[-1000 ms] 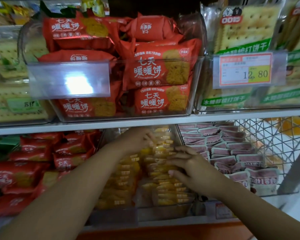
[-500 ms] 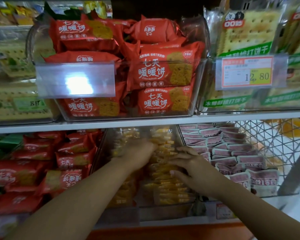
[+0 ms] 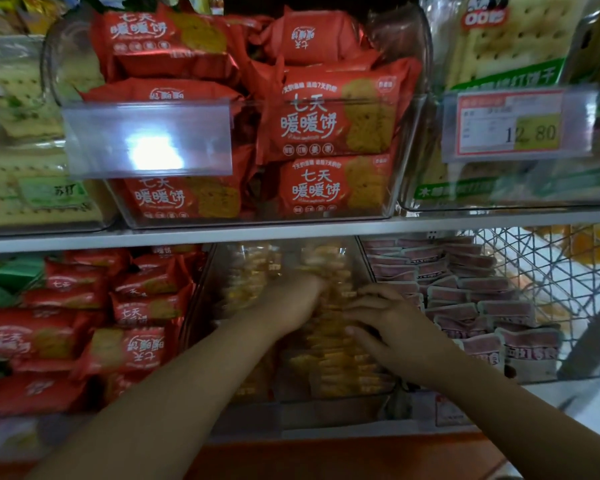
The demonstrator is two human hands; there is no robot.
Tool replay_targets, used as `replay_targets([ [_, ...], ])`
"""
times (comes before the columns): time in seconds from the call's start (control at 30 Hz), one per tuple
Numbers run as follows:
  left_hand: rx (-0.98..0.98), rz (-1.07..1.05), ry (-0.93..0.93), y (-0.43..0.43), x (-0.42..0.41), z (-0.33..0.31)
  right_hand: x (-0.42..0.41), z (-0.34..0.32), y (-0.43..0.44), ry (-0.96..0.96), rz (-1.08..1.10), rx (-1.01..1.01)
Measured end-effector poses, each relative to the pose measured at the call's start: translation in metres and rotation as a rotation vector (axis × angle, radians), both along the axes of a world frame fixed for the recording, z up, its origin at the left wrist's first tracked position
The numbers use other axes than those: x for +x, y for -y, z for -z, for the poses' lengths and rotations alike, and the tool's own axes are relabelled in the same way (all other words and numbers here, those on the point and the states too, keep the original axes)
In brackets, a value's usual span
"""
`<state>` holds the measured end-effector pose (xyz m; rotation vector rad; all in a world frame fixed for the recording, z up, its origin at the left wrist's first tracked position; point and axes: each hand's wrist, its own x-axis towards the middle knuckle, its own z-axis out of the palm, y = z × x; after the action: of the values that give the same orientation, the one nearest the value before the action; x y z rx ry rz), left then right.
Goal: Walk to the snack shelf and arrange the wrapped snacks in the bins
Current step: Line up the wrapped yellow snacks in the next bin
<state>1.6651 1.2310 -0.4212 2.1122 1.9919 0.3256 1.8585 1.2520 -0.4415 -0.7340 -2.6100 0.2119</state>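
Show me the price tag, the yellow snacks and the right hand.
price tag (image 3: pixel 513 124), head view, its printed face.
yellow snacks (image 3: pixel 333 368), head view, front of the stack.
right hand (image 3: pixel 395 320), head view, back of the hand.

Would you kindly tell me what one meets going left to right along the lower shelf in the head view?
Green packs, red biscuit packs, yellow snacks, pink packets, wire basket.
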Motion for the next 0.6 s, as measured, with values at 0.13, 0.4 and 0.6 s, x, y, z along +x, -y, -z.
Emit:
replay_targets([
  [0.13, -0.107, 0.004, 0.065, 0.004, -0.002, -0.008, 0.002, -0.002, 0.001, -0.021, -0.001, 0.054],
  [0.4, 0.01, -0.284, 0.844, 0.08, 0.018, -0.031, 0.017, 0.003, 0.02, -0.393, 0.191, -0.282],
  [0.6, 0.067, -0.402, 1.024, 0.103, 0.051, -0.009, 0.02, 0.02, 0.047, -0.418, 0.172, -0.284],
])
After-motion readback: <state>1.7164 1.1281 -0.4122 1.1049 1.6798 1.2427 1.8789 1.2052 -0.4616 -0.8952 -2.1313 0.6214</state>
